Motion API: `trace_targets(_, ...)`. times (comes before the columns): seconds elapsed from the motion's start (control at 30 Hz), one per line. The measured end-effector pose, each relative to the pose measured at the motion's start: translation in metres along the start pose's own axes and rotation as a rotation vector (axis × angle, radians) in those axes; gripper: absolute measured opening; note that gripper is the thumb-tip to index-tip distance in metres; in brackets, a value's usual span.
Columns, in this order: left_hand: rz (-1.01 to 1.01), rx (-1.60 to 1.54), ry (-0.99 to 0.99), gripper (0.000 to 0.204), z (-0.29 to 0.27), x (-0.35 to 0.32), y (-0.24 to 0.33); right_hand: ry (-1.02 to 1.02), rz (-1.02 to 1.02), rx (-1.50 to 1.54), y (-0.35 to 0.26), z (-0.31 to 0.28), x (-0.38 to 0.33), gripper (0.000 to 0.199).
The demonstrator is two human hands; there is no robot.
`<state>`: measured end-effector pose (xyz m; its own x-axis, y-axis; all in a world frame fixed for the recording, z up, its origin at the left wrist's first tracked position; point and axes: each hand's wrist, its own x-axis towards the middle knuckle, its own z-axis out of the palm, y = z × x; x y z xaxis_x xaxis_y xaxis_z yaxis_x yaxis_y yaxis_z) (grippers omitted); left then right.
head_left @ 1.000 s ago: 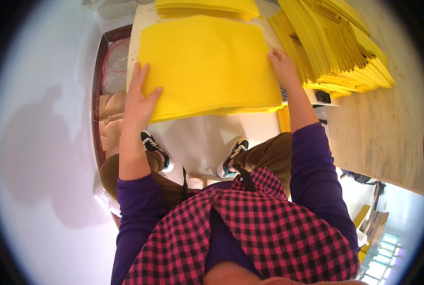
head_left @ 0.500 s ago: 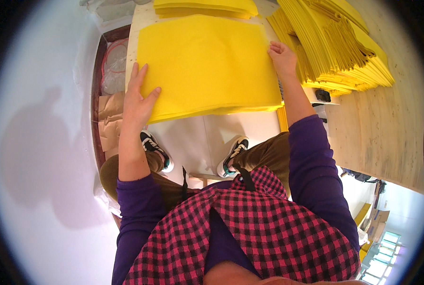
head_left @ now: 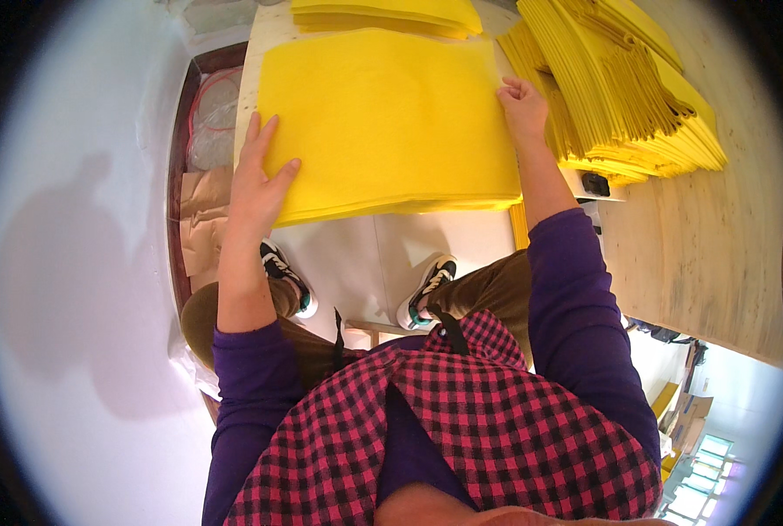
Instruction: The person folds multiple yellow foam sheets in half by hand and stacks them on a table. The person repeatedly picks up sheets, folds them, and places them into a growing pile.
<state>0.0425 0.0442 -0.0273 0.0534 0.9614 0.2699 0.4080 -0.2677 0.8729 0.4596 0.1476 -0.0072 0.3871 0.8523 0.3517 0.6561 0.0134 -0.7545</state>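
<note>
Your left hand (head_left: pixel 258 180) has its fingers (head_left: pixel 269 130) spread wide on the left edge of the yellow sheets (head_left: pixel 382 123), which lie layered in front of you on the pale wooden surface (head_left: pixel 252 74). Your right hand (head_left: pixel 525 112) is curled at their right edge; I cannot tell whether its fingers pinch the material. Left of the surface, a dark-rimmed bin (head_left: pixel 178 158) holds what looks like clear plastic (head_left: pixel 216 127), a red cord (head_left: pixel 195 98) and brown paper (head_left: pixel 203 197). Folded yellow piles (head_left: pixel 602 79) stand to your right.
</note>
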Motion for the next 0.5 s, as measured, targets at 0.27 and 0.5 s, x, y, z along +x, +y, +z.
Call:
trace_targets(0.27, 0.001, -0.041, 0.006, 0.061, 0.004, 0.000, -0.003, 0.020, 0.004, -0.115, 0.025, -0.018, -0.008, 0.032)
trace_targets(0.5, 0.003, -0.014, 0.003, 0.061, 0.003, 0.001, -0.004, -0.138, -0.252, -0.572, 0.086, -0.058, -0.043, 0.043)
